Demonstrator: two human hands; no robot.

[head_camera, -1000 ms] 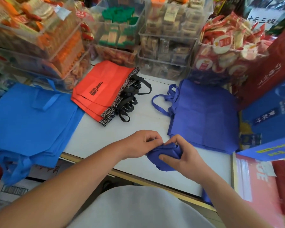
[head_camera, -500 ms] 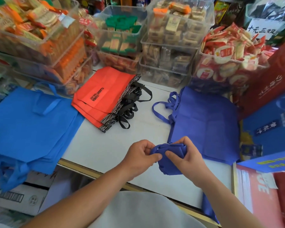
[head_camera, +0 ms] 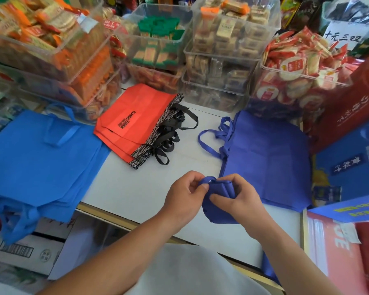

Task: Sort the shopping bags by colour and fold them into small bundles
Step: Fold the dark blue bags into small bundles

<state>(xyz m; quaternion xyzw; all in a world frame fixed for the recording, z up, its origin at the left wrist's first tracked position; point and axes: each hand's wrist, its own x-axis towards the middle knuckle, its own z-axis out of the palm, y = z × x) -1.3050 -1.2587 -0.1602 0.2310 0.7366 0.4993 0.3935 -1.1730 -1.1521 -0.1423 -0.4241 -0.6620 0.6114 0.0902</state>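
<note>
Near the front middle of the white table (head_camera: 136, 188), left hand (head_camera: 183, 194) with fingers curled in, thumb and fingertips pinching the top left corner of a small dark blue bundle (head_camera: 219, 207). Right against it, right hand (head_camera: 241, 199) curled over the bundle's top edge, thumb pressed flat on its front face. Bundle wedged between the two hands, lower part showing beneath them; resting on the table or lifted just off it, impossible to tell.

Around it, from the left: a flat pile of light blue bags (head_camera: 36, 162), well apart from the hands, near edge and handles drooping over the table's front toward a cardboard box (head_camera: 30, 250) below. Next, beyond the left hand, a slanted stack of red bags (head_camera: 134, 120) with patterned tops and black handles (head_camera: 170, 135) splayed toward the middle. Bare table between that stack and the hands. Further right, a flat pile of dark blue bags (head_camera: 268, 158), same colour as the bundle, long handles looped out to its left, near left corner just behind the right hand's knuckles. Along the back, clear tubs (head_camera: 217, 60) of wrapped snacks, stacked in tiers, closing off the far side of the table and standing just behind the red and dark blue piles. At the far right, a dark red paper bag (head_camera: 349, 103) leaning above a blue box (head_camera: 349, 167), both crowding the dark blue pile's right edge; below them, a red box (head_camera: 339, 252) beside the table's right end. Behind, a white handwritten sign (head_camera: 343, 36).
</note>
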